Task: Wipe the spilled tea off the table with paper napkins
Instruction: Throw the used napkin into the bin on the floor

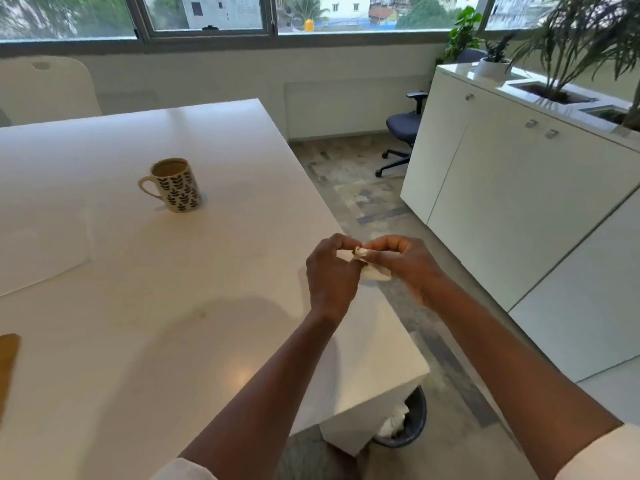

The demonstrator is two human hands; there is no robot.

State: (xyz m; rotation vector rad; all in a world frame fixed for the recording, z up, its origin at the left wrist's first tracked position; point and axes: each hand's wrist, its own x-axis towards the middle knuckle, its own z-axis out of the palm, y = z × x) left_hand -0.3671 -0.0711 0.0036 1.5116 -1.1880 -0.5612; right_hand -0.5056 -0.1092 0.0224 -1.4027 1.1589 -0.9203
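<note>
A crumpled white paper napkin (372, 270) is pinched between my left hand (330, 275) and my right hand (405, 261), held just above the right edge of the white table (173, 306). Fingertips of both hands meet on its top fold, and a lower wad hangs beneath my right palm. Farther back on the table stands a white mug with a black leaf pattern (175, 185), filled with brown tea. A faint small stain (202, 313) shows on the tabletop left of my left forearm.
A dark wastebasket (410, 422) with crumpled paper sits on the floor under the table's near right corner. White cabinets (502, 202) with planters line the right side. An office chair (403, 133) stands by the far wall. A wooden object (7, 362) lies at the table's left edge.
</note>
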